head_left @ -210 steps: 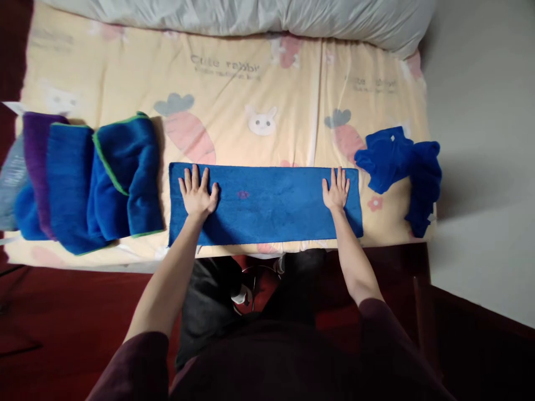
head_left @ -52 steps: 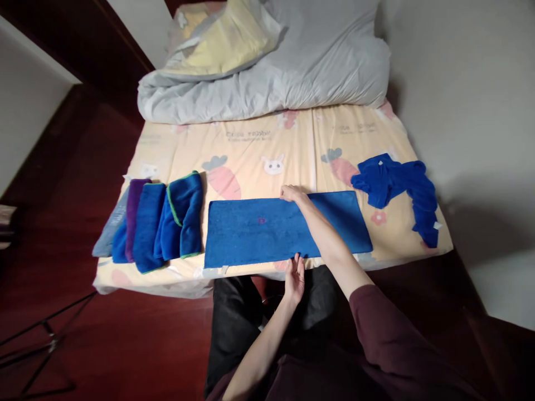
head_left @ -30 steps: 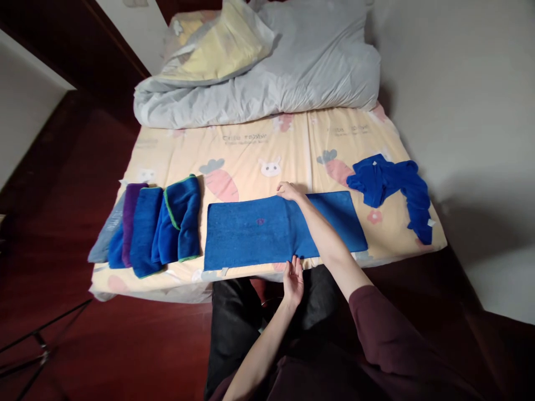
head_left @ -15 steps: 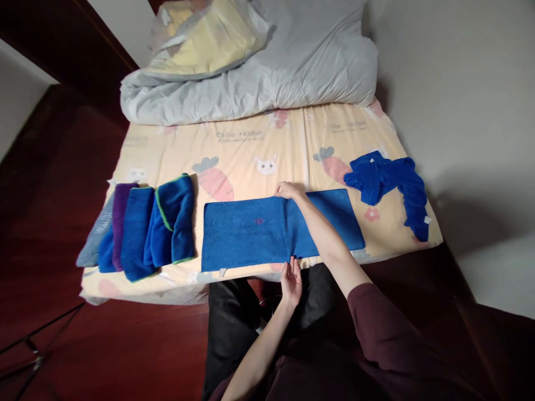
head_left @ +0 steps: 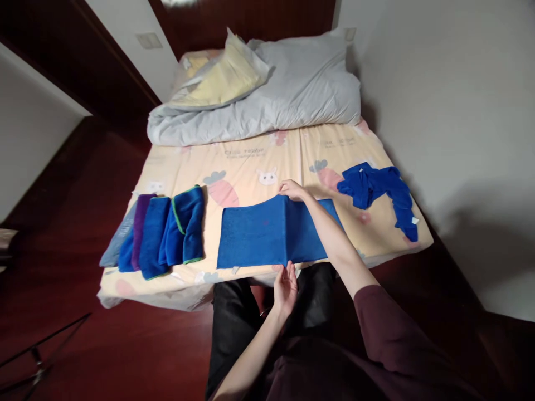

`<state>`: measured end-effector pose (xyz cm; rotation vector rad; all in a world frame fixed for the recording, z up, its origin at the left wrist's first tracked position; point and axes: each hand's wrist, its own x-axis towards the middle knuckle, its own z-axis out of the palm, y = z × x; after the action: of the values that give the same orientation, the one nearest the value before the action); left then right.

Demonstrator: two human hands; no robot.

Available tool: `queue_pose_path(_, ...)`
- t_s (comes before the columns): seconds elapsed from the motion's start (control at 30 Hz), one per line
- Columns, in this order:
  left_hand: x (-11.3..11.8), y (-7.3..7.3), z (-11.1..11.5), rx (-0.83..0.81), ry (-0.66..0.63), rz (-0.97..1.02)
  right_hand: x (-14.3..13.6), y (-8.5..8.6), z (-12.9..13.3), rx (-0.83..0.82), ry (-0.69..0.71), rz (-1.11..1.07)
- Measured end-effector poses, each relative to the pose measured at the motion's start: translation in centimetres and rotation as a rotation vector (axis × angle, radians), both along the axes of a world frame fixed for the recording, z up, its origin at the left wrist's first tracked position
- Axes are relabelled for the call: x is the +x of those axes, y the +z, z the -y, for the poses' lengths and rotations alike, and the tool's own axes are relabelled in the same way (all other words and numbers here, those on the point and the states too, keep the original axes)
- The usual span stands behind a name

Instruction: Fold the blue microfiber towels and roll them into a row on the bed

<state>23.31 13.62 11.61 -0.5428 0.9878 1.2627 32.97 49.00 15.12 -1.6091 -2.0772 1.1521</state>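
Observation:
A blue towel (head_left: 253, 236) lies lengthwise along the near edge of the bed, raised into a ridge across its middle. My right hand (head_left: 292, 190) pinches the far edge of the towel at that ridge. At the near edge, my left hand (head_left: 286, 287) is palm up, its fingertips closed on the cloth just opposite. My right forearm covers part of the towel's right half. A small white tag shows at the towel's near left edge.
Folded blue and purple towels (head_left: 156, 236) sit in a row on the left of the bed. A crumpled blue cloth (head_left: 376, 189) lies on the right. Behind are a grey quilt (head_left: 309, 83) and a yellow bundle (head_left: 228, 78). Thin black stand legs (head_left: 37, 359) rest on the floor.
Both hands have lifted the towel's middle into a sharper ridge, and its outer ends have drawn inward. The camera view has tilted up, showing more of the headboard.

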Motion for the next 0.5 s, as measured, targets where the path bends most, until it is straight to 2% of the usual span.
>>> queue_pose_path(0.13,-2.3,2.5,1.3,0.093,-0.129,-0.122,1.1,3.9,1.9,0.010,0.029,-0.124)
queue_pose_path(0.27,-5.9,5.3,2.0,0.278,-0.194,-0.366,2.3,8.4,4.8,0.077,0.000,-0.280)
queue_pose_path(0.37,-9.2,8.3,1.3,0.461,-0.204,-0.603,3.6,12.1,7.1,0.131,-0.035,-0.381)
queue_pose_path(0.5,-13.8,13.5,-1.4,0.658,-0.199,-0.960,5.3,16.5,10.0,0.196,-0.102,-0.549)
